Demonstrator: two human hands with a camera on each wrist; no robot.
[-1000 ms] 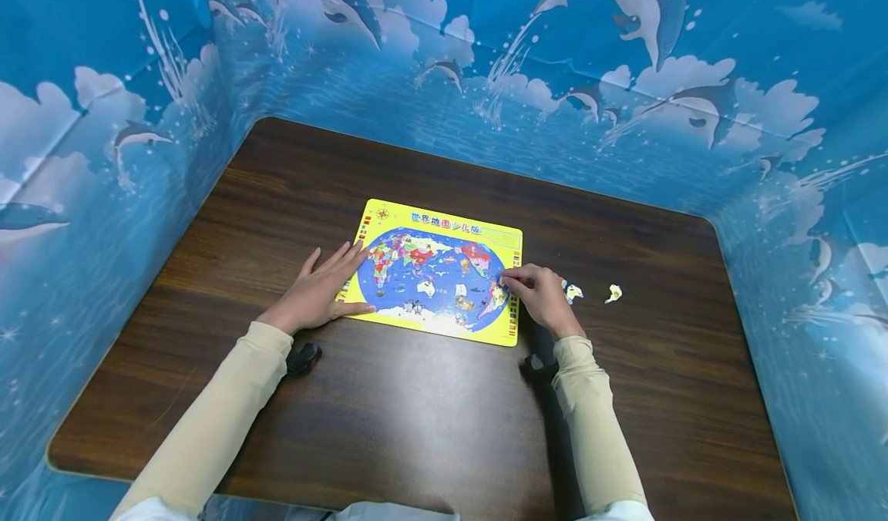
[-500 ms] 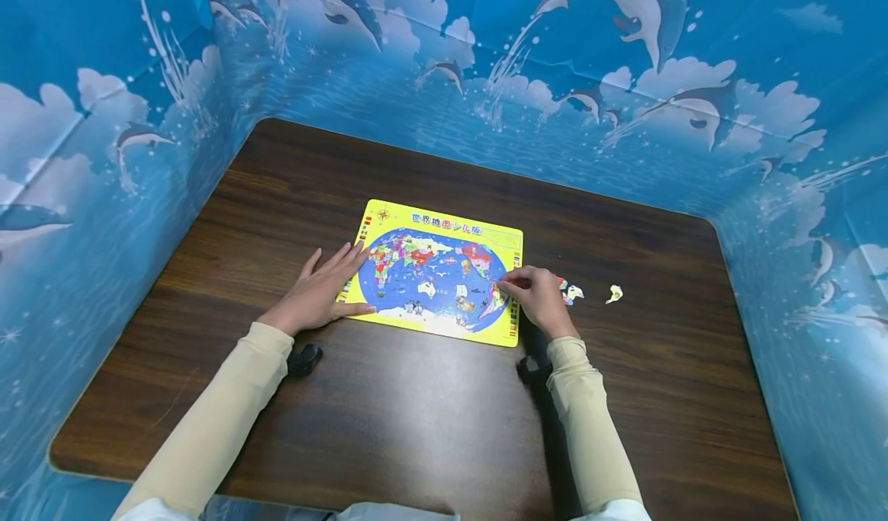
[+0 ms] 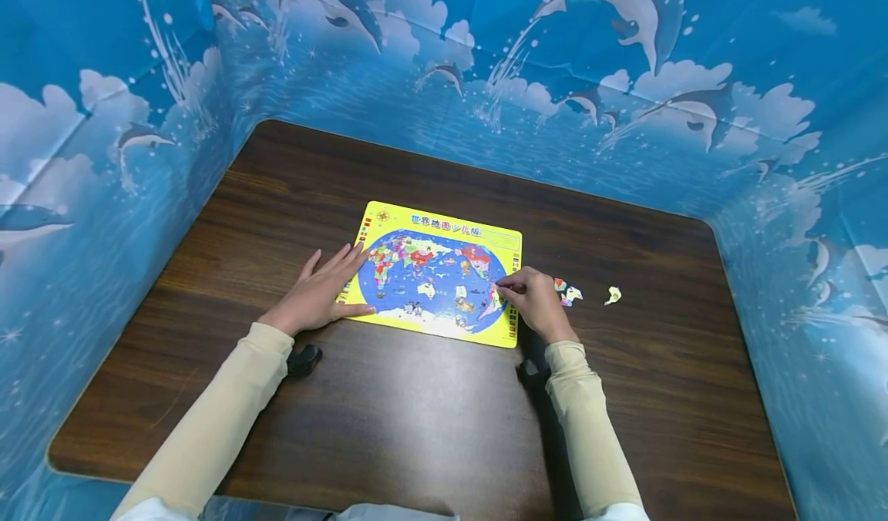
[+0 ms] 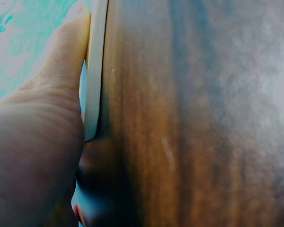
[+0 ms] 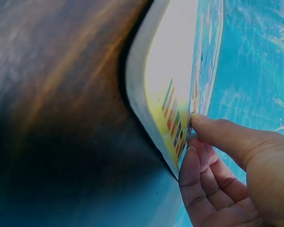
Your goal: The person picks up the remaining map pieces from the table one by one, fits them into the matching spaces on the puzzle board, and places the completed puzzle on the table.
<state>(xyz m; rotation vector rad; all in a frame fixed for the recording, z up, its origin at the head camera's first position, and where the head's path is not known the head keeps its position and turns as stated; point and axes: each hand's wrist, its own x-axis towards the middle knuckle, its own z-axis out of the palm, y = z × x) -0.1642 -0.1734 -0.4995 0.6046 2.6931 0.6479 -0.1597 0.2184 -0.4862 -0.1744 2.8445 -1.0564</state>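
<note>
A yellow-bordered world map puzzle board (image 3: 444, 226) lies flat on the table. My left hand (image 3: 321, 286) rests spread on its left edge, fingers straight; in the left wrist view the thumb (image 4: 68, 52) lies along the board's edge. At the right side of the map, my right hand (image 3: 537, 297) has thumb and index finger brought together, pinching a small puzzle piece mostly hidden by the fingertips, close over South America. In the right wrist view the thumb (image 5: 227, 135) reaches over the board's border, with the other fingers curled below it.
Several loose puzzle pieces (image 3: 572, 295) lie just right of my right hand, and a single pale piece (image 3: 613, 295) sits farther right. The dark wooden table (image 3: 430, 413) ends at a blue dolphin-print curtain (image 3: 472, 120) at the back and sides.
My right hand has shifted slightly left over the map, its fingertips now closer to the top of South America. The left hand has stayed in place on the board.
</note>
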